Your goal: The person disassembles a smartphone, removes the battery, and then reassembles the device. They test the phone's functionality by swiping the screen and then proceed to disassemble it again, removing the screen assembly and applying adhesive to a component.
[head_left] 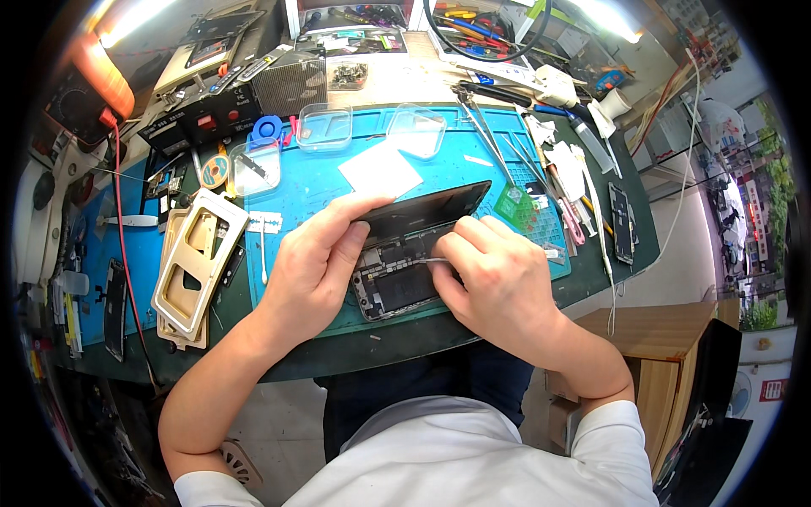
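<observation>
A smartphone body [397, 291] with its inner parts exposed lies near the front edge of the blue work mat [291, 194]. Its dark screen panel [427, 211] is tilted up along the far side. My left hand [308, 266] is closed on the panel's left end, thumb in front and fingers behind. Over the right part of the phone body, my right hand [498, 270] is closed in a pinch. From its fingers a thin metal tool [433, 259] points left over the circuit board; its kind is hidden by the hand.
Clear plastic boxes [324, 128] and a white card [380, 171] lie beyond the phone. Metal phone-frame holders [198, 266] and a cotton swab [263, 253] are to the left. Tweezers [483, 135], a syringe [591, 144] and another phone part [621, 221] lie right.
</observation>
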Tool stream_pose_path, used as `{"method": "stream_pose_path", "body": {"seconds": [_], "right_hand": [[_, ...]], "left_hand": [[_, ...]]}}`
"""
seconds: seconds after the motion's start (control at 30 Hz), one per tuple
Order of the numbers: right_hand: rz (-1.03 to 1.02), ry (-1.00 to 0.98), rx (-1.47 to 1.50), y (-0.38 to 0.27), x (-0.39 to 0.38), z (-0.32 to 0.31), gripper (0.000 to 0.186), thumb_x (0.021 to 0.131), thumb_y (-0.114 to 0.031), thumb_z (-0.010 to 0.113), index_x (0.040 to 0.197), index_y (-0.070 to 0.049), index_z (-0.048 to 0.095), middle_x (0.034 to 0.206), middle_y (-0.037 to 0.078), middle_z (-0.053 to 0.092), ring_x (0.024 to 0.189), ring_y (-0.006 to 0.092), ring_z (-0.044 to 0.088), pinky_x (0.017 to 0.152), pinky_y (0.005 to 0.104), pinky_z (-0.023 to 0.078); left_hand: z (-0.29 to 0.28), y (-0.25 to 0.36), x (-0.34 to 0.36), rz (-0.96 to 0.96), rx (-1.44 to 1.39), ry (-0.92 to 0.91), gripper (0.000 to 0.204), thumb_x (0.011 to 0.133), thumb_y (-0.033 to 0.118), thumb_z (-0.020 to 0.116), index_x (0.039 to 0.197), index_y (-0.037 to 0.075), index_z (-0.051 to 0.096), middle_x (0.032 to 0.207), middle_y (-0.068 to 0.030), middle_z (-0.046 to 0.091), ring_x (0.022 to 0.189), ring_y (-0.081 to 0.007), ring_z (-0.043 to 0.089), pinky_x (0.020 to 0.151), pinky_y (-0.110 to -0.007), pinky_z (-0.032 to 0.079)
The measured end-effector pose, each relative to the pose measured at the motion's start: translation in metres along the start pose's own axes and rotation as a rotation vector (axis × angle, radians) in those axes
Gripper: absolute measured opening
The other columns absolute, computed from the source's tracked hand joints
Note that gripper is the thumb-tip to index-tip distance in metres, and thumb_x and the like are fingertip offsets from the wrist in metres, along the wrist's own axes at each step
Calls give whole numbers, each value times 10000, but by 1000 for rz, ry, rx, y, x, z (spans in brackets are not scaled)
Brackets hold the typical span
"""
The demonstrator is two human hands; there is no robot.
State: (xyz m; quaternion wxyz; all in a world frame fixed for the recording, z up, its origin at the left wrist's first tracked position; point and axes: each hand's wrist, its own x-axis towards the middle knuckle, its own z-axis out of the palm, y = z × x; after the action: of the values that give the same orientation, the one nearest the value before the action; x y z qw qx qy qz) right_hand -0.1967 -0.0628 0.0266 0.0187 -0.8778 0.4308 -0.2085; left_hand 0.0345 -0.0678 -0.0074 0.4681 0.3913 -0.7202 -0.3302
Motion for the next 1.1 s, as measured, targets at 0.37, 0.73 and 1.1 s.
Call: {"method": "stream_pose_path", "body": {"seconds": [0.37, 0.73, 1.1], "right_hand": [[14, 54, 89, 4, -5, 6, 140, 808, -59, 784, 847, -74, 650, 813, 57, 590, 751, 257, 622, 652, 377, 512], [-76, 128, 106, 6, -4, 19, 168, 778, -65, 808, 884, -75, 677, 852, 35, 614, 760, 238, 611, 649, 358, 508], [-149, 102, 28, 8, -2, 19, 172, 792, -103, 791, 909, -75, 669, 878, 31, 587, 817, 219, 604, 678, 353, 503]], "left_hand": [[0, 0, 0, -9, -12, -4, 294, 1047, -17, 523, 1316, 7, 640, 1186, -162, 719, 1043, -268, 715, 915, -331, 543], [-1, 0, 0, -21, -19, -2, 293, 1056, -6, 515, 1323, 6, 634, 1187, -153, 715, 1039, -250, 709, 914, -323, 541], [0, -2, 0, 6, 1, 9, 286, 1052, -3, 522, 1314, 4, 636, 1173, -158, 716, 1019, -266, 710, 902, -328, 546]]}}
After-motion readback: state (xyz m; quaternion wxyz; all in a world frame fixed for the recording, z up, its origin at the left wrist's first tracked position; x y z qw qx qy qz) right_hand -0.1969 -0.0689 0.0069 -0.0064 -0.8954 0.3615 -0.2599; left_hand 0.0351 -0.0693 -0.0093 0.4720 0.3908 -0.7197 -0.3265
